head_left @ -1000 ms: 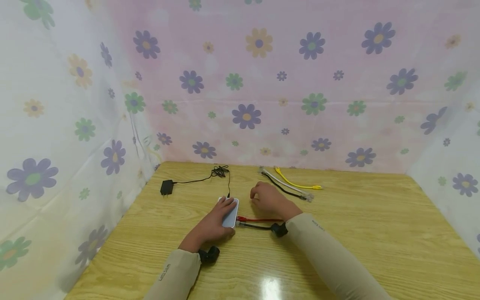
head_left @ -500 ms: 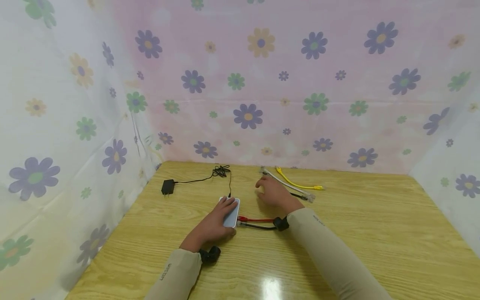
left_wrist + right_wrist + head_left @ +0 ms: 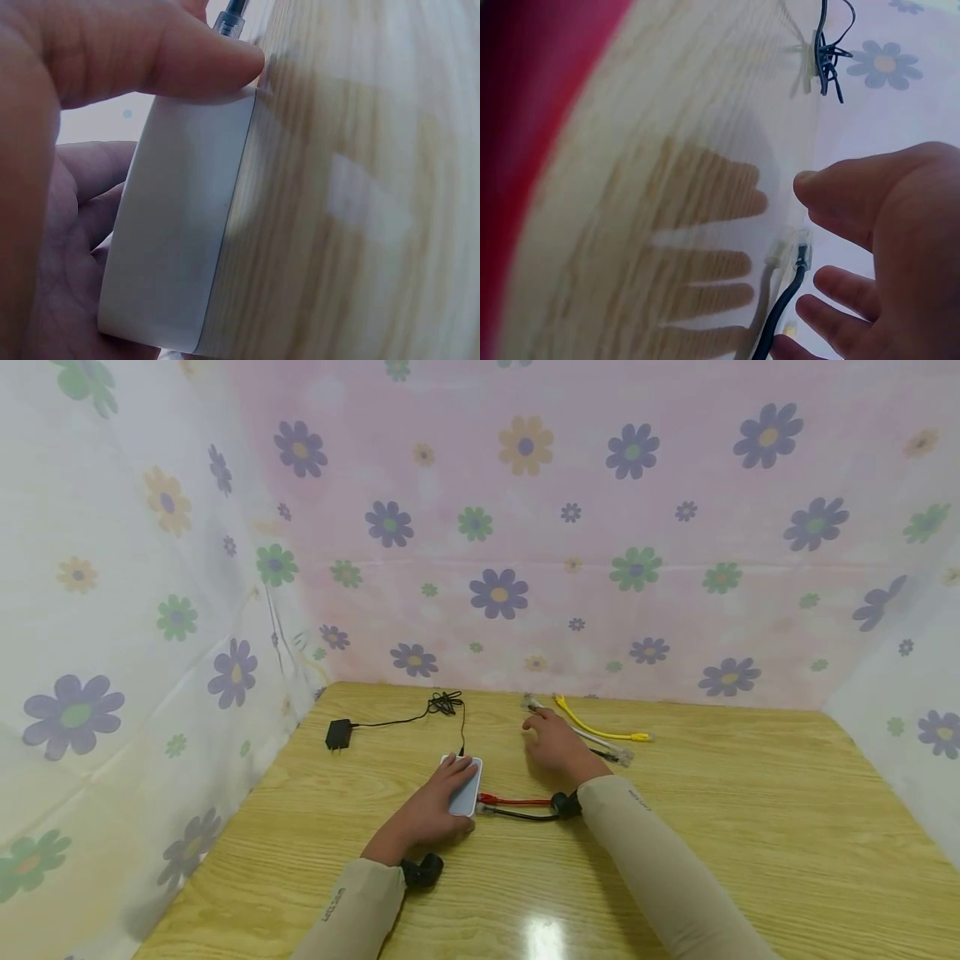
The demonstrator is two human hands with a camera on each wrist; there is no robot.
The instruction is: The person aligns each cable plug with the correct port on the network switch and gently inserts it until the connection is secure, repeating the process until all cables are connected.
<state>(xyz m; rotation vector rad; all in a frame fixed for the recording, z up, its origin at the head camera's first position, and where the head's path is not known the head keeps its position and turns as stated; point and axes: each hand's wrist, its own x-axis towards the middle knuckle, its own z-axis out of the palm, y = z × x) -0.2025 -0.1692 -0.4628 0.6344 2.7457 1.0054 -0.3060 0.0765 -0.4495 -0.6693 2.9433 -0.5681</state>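
In the head view my left hand (image 3: 430, 810) holds a small white network box (image 3: 467, 792), its fingers across the top. The left wrist view shows the thumb against one end of the box (image 3: 176, 217) and fingers along the far side. A red network cable (image 3: 517, 802) and a black network cable (image 3: 525, 815) run from its right side, partly behind my right wrist. My right hand (image 3: 558, 745), fingers loosely bent and holding nothing, hovers by a loose black network cable (image 3: 784, 296) with a clear plug. Beside that lie a white cable (image 3: 600, 740) and a yellow cable (image 3: 597, 727).
A black power adapter (image 3: 339, 734) lies at the back left. Its bundled cord (image 3: 446, 702) runs to the back of the box. Wooden tabletop (image 3: 720, 827) extends to the right, and a flowered cloth (image 3: 420, 602) hangs behind.
My right hand has moved slightly right and back, toward the loose cables. My left hand stays on the network box.
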